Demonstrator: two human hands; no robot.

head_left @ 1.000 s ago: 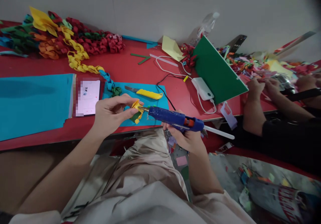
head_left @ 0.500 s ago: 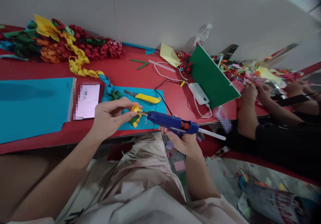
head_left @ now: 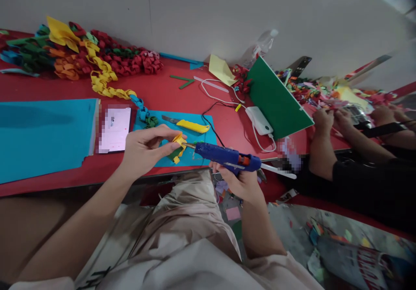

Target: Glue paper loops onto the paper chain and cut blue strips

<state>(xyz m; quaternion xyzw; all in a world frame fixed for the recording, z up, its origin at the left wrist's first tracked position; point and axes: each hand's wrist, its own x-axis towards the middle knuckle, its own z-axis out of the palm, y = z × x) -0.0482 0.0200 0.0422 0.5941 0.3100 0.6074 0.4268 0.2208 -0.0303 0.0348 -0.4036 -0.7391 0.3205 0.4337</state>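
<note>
Left hand (head_left: 144,151) is pinching a yellow paper strip (head_left: 179,140) above a blue sheet (head_left: 195,161), right hand (head_left: 238,181) is still gripping a blue hot-glue gun (head_left: 221,156), its nozzle (head_left: 190,145) staying at the strip

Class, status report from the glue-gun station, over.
Left hand pinching yellow paper. Right hand gripping blue glue gun, nozzle at the paper. Yellow cutter lying just beyond.

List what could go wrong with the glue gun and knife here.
The nozzle of the glue gun points at the left hand, close to its fingers; if hot, it might burn them.
Glue could drip past the yellow paper onto the blue sheet.
The yellow knife lies just beyond, blade bare; a careless reach might cut.
</note>
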